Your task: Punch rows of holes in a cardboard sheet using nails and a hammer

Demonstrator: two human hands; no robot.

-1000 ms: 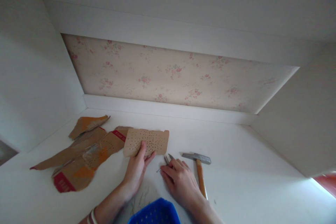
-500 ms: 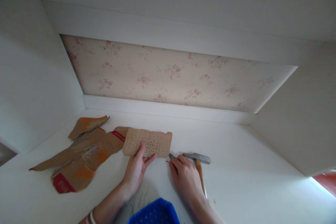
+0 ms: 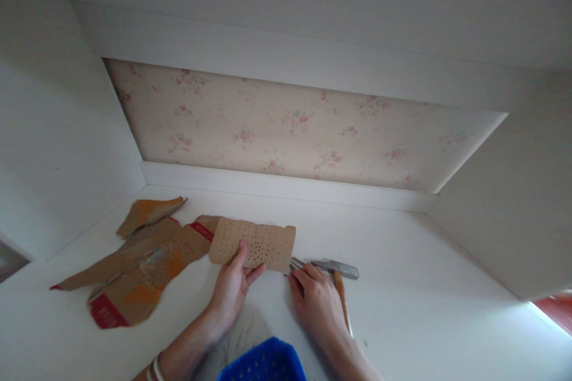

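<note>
My left hand grips a rectangular piece of cardboard dotted with small holes, its thumb lying on the front face. My right hand is closed beside the cardboard's lower right corner. From its fingertips stick slim grey metal prongs, spread slightly apart near that corner; the rest is hidden by the hand, so their exact kind cannot be told. A hammer with a grey head and wooden handle lies just beyond and right of that hand.
Torn cardboard pieces with red and orange patches lie on the left of the white surface. A blue perforated basket stands at the near edge. White side panels and a floral-papered back wall enclose the space.
The cardboard's right end has shifted slightly right and down. The metal prongs at my right fingertips now show spread apart, where a single dark tip showed before.
</note>
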